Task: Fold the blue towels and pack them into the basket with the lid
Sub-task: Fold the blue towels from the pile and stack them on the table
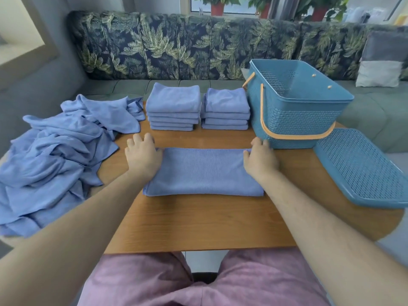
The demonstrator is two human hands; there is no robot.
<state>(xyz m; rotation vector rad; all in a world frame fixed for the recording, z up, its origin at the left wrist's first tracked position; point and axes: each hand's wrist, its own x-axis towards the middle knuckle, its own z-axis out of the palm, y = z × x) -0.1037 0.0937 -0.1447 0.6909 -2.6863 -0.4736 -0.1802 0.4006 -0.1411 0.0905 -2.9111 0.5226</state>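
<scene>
Towel (203, 171), blue and folded into a strip, lies mid table (198, 221), left hand (143, 157) and right hand (260, 162) on its ends, pinching or merely pressing I cannot tell, lidless basket (298, 120) far right.

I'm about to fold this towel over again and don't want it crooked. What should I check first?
1. Towel flat, edges lined up: ok.
2. Left hand and right hand at opposite ends: ok.
3. Right hand's pinch on its corner: cannot tell.
4. Bare table around the towel: ok.
5. Basket open, lid lying beside it: ok.
</scene>
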